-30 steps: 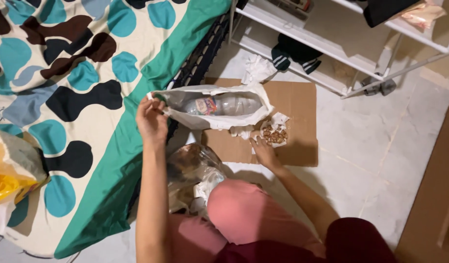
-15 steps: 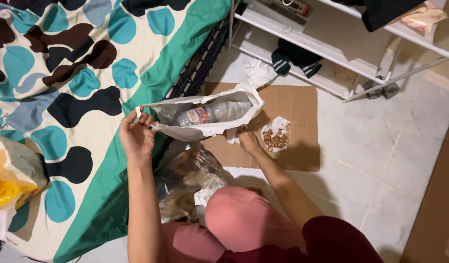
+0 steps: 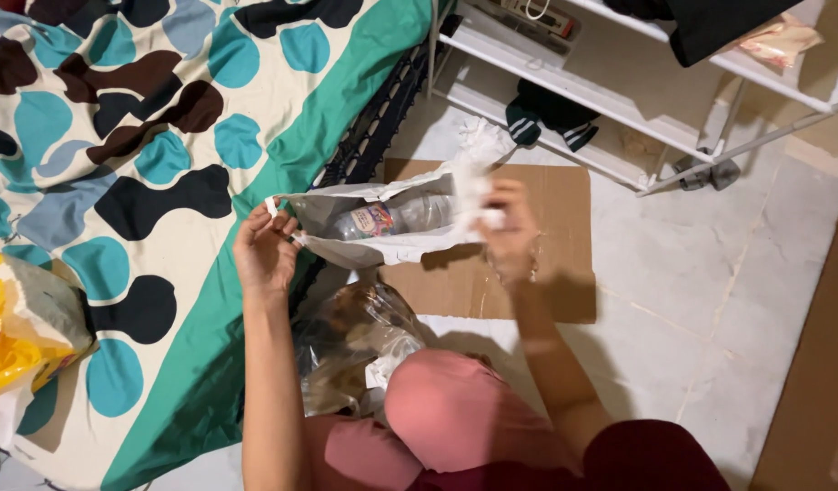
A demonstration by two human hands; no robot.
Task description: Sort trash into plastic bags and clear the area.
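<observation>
Over the cardboard sheet (image 3: 528, 273), your left hand (image 3: 264, 250) pinches the white bag (image 3: 382, 238) mouth; right hand (image 3: 510, 227) grips crumpled wrapper. Keep the mouth wide, bottle (image 3: 396, 218) inside, and drop cleanly.

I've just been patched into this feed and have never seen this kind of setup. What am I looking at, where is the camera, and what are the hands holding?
There is no machine: a person's own two bare hands, filmed looking down from a camera on their head. The left hand pinches one edge of a white plastic bag with a clear bottle inside. The right hand, blurred, is at the other edge with something white and crumpled. Below lie brown cardboard on a tiled floor, a clear bag by the person's knee, and a patterned bedsheet.
</observation>
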